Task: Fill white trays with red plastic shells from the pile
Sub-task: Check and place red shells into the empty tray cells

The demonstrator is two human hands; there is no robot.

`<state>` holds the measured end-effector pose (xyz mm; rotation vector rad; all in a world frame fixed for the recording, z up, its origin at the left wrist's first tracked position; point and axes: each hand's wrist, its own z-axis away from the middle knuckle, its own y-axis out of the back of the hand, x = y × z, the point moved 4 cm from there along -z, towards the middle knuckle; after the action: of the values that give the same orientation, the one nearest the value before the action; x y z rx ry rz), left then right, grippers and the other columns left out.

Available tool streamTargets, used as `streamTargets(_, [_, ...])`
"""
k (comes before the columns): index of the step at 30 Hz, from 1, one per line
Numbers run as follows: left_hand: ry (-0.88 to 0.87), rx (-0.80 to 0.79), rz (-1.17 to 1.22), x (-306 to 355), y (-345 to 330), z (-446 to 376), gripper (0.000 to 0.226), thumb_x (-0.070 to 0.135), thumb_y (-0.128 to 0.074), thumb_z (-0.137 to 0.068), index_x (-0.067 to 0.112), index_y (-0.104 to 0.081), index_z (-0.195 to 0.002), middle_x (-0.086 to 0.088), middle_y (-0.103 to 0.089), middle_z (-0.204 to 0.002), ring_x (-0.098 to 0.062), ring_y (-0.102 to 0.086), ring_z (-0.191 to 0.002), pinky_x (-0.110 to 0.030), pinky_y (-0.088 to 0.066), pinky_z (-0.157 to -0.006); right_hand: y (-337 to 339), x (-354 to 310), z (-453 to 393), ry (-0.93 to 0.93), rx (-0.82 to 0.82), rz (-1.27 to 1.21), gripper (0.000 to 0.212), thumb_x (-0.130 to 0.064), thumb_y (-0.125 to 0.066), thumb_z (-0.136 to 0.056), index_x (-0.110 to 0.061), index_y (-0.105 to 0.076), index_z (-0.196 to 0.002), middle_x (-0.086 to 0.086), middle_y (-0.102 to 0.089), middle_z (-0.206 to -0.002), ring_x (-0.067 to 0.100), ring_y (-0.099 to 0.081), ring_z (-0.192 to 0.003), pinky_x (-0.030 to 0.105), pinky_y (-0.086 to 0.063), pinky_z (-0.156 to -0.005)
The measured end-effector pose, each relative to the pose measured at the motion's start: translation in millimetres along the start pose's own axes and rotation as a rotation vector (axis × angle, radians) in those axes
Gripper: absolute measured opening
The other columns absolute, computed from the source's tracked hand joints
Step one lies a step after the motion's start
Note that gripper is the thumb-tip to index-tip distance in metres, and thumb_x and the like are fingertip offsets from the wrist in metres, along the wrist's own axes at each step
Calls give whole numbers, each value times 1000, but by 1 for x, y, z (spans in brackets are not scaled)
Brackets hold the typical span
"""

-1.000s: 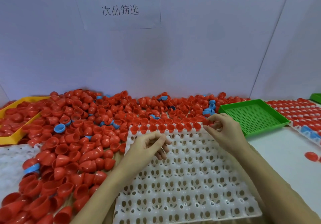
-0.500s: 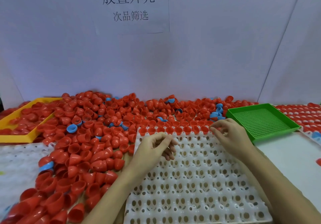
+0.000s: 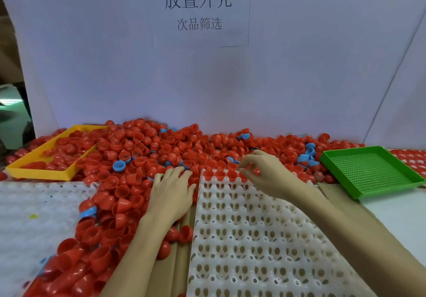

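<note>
The right hand (image 3: pixel 265 174) hovers over the far row of the white moulded plastic tray with rows of oval pockets (image 3: pixel 253 239), fingers curled, thumb and forefinger drawn together as if pinching; whether a shell sits between them cannot be told, since red shows all around the fingertips. The left hand (image 3: pixel 171 193) lies flat with straight, spread fingers on the pile of red plastic half-shells (image 3: pixel 138 158), just beside the tray's left edge, holding nothing that shows.

Only the far row of the tray carries shells; the row of seated red shells (image 3: pixel 221 174) stands mouth-up along the far edge, partly hidden by the right hand. Every nearer pocket is bare, so the filling has barely begun.

To do this step well, I judge each shell should go in rounded end down and mouth up, matching its neighbours, pressed until it sits level. The left hand could rake shells toward the tray edge so the right has a short reach. Scattered light blue plastic shells (image 3: pixel 119 166) lie mixed in the pile and should be left out.

Further out, a yellow shallow plastic tray (image 3: pixel 41 172) holding red shells lies far left, a green perforated plastic tray (image 3: pixel 373 170) stands far right on the bench (image 3: pixel 396 213), and another white pocketed tray (image 3: pixel 34 204) lies to the left. A white sheet with printed characters (image 3: pixel 198 8) hangs on the back wall.
</note>
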<state>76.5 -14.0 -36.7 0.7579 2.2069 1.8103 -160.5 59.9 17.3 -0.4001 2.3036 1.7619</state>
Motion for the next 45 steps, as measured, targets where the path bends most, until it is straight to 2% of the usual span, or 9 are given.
streamTargets(4, [5, 18, -54, 3, -1, 0, 47, 43, -40, -110, 25, -46, -153, 5, -39, -162, -15, -32, -150, -37, -22, -119, -23, -20, -46, 63, -1, -4, 33, -24, -55, -106, -20, -60, -139, -3, -61, -134, 14, -60, -118, 28, -50, -103])
streamTargets(7, [1, 2, -51, 2, -2, 1, 48, 43, -39, -110, 26, -45, -154, 5, -37, -163, -15, -30, -151, -37, -21, -120, -42, -33, -76, 75, -25, 4, 39, -17, -54, -107, -16, -56, -146, 2, -60, -144, 19, -56, -132, 34, -48, -110])
streamTargets(16, [-19, 12, -43, -3, -2, 0, 49, 45, -37, -110, 26, -44, -155, 4, -35, -165, -15, -28, -152, -38, -20, -121, -71, -57, -120, 68, -72, 169, 38, -17, -63, -100, -16, -64, -139, 4, -68, -137, 27, -58, -130, 47, -42, -112])
streamTargets(25, [-38, 59, -58, -2, -1, 0, 46, 45, -38, -109, 26, -51, -150, 5, -37, -164, -13, -34, -149, -36, -24, -118, -56, -67, -101, 106, 227, -87, 28, -11, -71, -94, -13, -71, -122, 2, -71, -123, 22, -61, -116, 38, -46, -105])
streamTargets(30, [-61, 193, -43, 3, 12, 2, 39, 40, -43, -109, 21, -62, -136, 6, -54, -148, -14, -52, -134, -35, -35, -111, -36, -63, -50, 146, 142, -174, 21, -15, -71, -98, -17, -73, -119, -4, -71, -115, 7, -65, -101, 20, -54, -90])
streamTargets(34, [-180, 344, 293, 23, 32, 7, 28, 37, -59, -103, 24, -67, -126, 12, -64, -125, -8, -58, -118, -30, -37, -108, -17, -50, 3, 102, 104, -161, 17, -19, -71, -98, -23, -75, -114, -13, -66, -107, 3, -63, -95, 15, -52, -84])
streamTargets(38, [-375, 94, 739, 50, 35, 14, 49, 27, -74, -95, 42, -56, -138, 24, -60, -123, -1, -62, -115, -21, -51, -100, 2, -42, 42, 47, 145, -241, 26, -20, -77, -94, -25, -72, -119, -17, -68, -106, -3, -65, -96, 9, -52, -84])
streamTargets(41, [-425, 48, 844, 65, 34, 20, 50, 29, -80, -91, 46, -58, -132, 20, -58, -122, -7, -68, -106, -17, -53, -91, 9, -37, 60, 0, 208, -359, 35, -22, -80, -91, -26, -67, -122, -18, -69, -103, -5, -67, -98, 13, -56, -83])
streamTargets(45, [-367, 151, 922, 70, 35, 21, 28, 33, -83, -89, 31, -67, -112, 16, -66, -111, -8, -72, -96, -15, -54, -83, 11, -35, 72, 0, 280, -528, 29, -26, -78, -92, -23, -67, -119, -16, -73, -102, 3, -72, -100, 21, -60, -83])
